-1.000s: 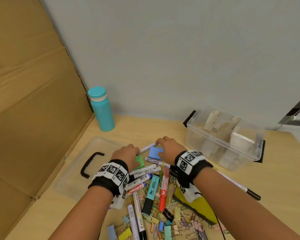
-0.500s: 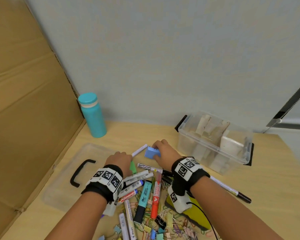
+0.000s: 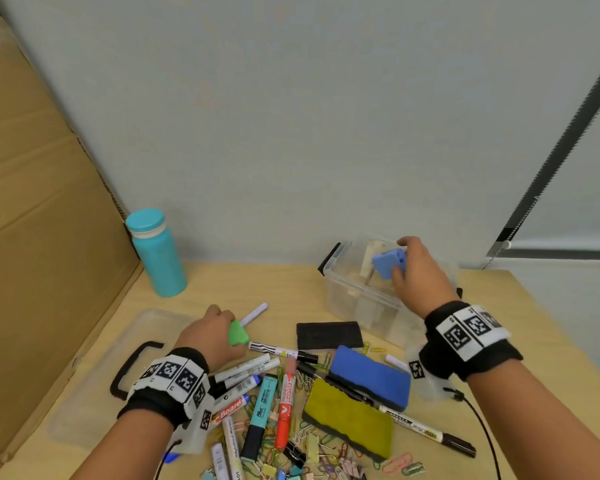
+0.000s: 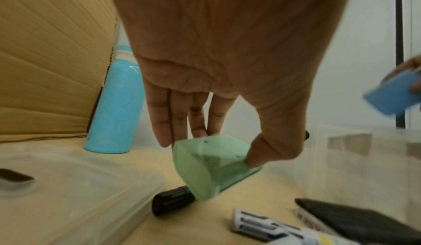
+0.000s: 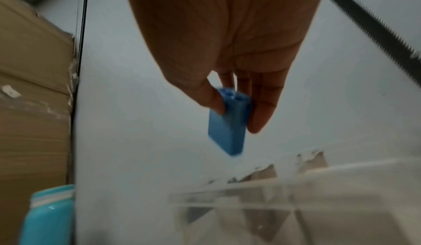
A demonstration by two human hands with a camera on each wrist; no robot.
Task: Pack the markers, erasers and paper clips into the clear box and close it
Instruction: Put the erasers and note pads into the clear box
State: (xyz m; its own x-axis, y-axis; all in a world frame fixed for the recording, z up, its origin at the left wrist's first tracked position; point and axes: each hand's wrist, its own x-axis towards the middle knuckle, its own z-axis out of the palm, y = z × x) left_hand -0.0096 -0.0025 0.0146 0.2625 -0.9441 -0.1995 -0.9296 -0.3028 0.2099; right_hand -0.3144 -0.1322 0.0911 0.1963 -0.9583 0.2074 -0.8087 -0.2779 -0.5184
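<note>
- Blue plastic is in the right hand (image 3: 417,275): it pinches a small blue sharpener-like block (image 3: 388,264) between thumb and fingers, held in the air above the open clear box (image 3: 347,296), which stands at the back right of the counter (image 3: 520,323).
- Left hand (image 3: 211,336) grips a small green block (image 3: 238,334) between thumb and fingertips, low over the pile beside the clear lid (image 3: 94,382).
- To do this step well, I would lower the blue block inside the rim before letting go, and drop it into a free compartment, as cardboard dividers seem to split the box.
- Left hand's green piece should follow by the same route, once the right is out of the way.
- Counted: three board erasers on the counter, one black (image 3: 329,335), one blue (image 3: 369,375), one yellow-green (image 3: 349,415).
- Markers (image 3: 284,403): about a dozen in the heap; some are cut off at the frame edge, so I cannot be exact.
- Paper clips (image 3: 400,464) and binder clips: too many and too tangled to count.
- One teal bottle (image 3: 156,252) stands at the back left.
</note>
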